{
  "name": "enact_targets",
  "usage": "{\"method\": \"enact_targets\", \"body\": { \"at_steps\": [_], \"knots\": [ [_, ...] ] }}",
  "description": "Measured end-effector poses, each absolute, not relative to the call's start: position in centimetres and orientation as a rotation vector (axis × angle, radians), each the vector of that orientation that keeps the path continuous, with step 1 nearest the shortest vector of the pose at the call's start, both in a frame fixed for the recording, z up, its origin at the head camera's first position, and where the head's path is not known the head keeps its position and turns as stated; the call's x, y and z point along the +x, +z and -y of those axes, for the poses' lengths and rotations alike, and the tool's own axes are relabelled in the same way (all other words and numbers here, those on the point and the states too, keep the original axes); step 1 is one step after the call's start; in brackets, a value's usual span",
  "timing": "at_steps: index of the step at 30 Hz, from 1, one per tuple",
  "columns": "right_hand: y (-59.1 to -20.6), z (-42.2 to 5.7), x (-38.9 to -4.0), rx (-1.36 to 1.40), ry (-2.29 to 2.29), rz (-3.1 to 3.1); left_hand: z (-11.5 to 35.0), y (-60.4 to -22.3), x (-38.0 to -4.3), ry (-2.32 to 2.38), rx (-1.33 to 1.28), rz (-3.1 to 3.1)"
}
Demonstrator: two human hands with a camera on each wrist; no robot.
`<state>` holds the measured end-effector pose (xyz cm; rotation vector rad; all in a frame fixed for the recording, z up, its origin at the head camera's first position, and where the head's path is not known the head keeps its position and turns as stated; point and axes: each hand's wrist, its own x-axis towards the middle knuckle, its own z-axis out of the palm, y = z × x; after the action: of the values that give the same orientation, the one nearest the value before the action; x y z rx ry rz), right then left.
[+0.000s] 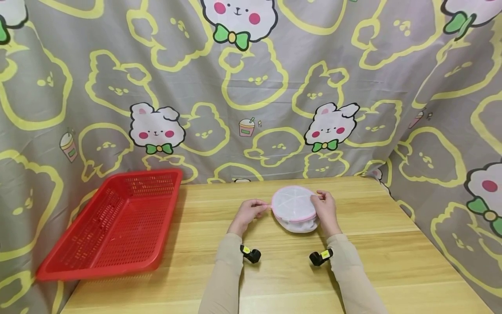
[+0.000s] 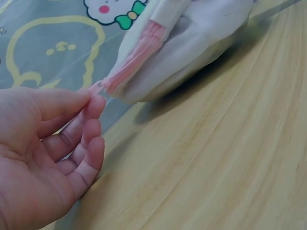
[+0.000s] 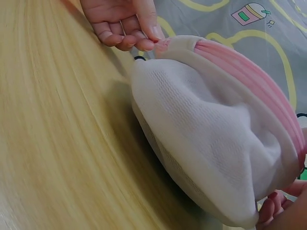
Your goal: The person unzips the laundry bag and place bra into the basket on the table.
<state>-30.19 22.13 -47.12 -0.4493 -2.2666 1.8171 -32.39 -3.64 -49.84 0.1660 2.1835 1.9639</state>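
A round white mesh laundry bag (image 1: pixel 293 201) with pink zipper trim is held over the wooden table, its soft side sagging below the rim. My left hand (image 1: pixel 251 213) pinches the small pink tab (image 2: pixel 98 87) at the bag's left edge between thumb and index finger, the other fingers loosely bent. On the opposite edge my right hand (image 1: pixel 326 211) grips the rim, thumb on the top face and fingers behind. The pink zipper band (image 3: pixel 254 72) runs along the rim in the right wrist view, where only part of the right hand's fingers shows.
A red perforated plastic basket (image 1: pixel 129 226) stands at the left of the wooden table (image 1: pixel 282 288). A grey curtain (image 1: pixel 243 148) with yellow outlines and white rabbits hangs behind the table and along its sides. Black wrist cameras (image 1: pixel 251 254) sit on both sleeves.
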Motion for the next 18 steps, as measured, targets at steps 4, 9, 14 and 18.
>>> {"method": "enact_targets", "body": {
  "at_steps": [4, 9, 14, 18],
  "knots": [
    [-47.0, -22.2, -30.1, -0.456, 1.825, 2.26, 3.3, -49.7, -32.3, 2.009, 0.117, -2.183],
    [-46.9, -22.4, -30.0, -0.451, 1.835, 2.241, 2.7, -49.7, -32.3, 2.064, 0.074, -2.174],
    [-46.8, -22.4, -29.9, -0.467, 1.832, 2.22, 2.4, -49.7, -32.5, 2.084, 0.032, -2.178],
    [-46.9, -22.4, -30.0, -0.468, 1.828, 2.219, 2.2, -49.7, -32.8, 2.085, -0.009, -2.18]
  ]
}}
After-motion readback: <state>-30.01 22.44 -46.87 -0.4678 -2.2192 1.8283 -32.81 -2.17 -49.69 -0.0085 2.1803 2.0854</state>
